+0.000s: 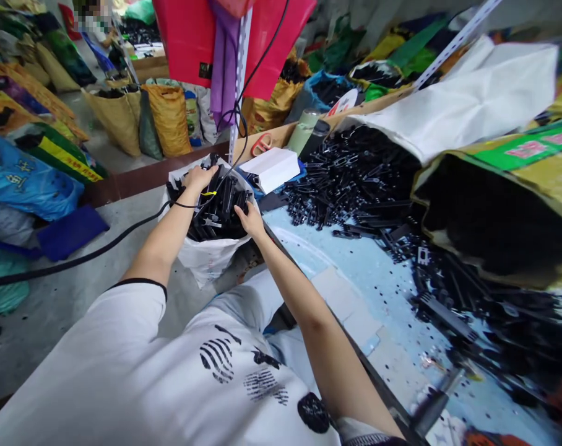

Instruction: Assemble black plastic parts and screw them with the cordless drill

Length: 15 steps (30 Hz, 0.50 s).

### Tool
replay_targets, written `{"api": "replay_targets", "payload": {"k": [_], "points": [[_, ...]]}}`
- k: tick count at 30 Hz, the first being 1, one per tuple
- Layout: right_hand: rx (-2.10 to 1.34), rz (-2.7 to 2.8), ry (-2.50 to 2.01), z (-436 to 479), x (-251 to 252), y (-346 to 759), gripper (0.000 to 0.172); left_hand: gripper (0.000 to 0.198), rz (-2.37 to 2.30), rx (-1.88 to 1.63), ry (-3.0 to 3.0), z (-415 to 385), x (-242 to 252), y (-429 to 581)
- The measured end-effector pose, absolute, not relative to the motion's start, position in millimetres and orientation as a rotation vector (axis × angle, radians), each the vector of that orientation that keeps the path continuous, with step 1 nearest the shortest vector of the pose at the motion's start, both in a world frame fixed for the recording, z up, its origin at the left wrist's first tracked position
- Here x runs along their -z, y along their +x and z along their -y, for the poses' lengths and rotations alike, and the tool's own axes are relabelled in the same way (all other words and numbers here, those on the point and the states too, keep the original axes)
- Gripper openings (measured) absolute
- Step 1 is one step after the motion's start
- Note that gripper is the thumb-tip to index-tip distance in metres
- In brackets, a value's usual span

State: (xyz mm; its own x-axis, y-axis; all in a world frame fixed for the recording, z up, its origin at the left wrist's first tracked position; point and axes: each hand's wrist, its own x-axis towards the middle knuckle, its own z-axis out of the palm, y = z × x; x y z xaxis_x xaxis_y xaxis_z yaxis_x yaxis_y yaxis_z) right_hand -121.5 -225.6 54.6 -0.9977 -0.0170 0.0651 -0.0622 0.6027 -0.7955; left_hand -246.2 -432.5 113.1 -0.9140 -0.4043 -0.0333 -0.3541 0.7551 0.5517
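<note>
A white plastic bag (205,259) full of black plastic parts (216,214) stands on the floor beside the table. My left hand (198,179) reaches over its far rim, fingers curled down among the parts. My right hand (247,218) rests on the near right side of the bag, fingers closed round some of the black parts. A black cable (99,249) crosses under my left forearm and runs up over the bag.
A light-blue table (369,272) to the right carries a large heap of black parts (355,179), a white box (272,168), red scissors (261,144) and a green flask (303,130). Big woven sacks (499,204) lie on the table and floor. A red bag (188,43) hangs overhead.
</note>
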Motion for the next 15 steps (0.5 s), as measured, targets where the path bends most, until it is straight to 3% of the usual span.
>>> {"api": "replay_targets", "payload": {"k": [7, 9, 13, 15], "points": [[-1.097, 2.657, 0.034, 237, -59, -100, 0.043, 0.093, 2.811, 1.091, 0.451, 443, -115, -246], [-1.002, 2.600, -0.066, 239, -58, -87, 0.040, 0.083, 2.804, 1.125, 0.319, 451, -115, -243], [-1.015, 2.519, -0.452, 238, -57, -63, 0.057, 0.055, 2.685, 1.030, 0.102, 479, -118, -231], [-1.127, 2.602, -0.592, 234, -58, -58, 0.051, 0.046, 2.679, 0.879, 0.089, 500, -121, -230]]}}
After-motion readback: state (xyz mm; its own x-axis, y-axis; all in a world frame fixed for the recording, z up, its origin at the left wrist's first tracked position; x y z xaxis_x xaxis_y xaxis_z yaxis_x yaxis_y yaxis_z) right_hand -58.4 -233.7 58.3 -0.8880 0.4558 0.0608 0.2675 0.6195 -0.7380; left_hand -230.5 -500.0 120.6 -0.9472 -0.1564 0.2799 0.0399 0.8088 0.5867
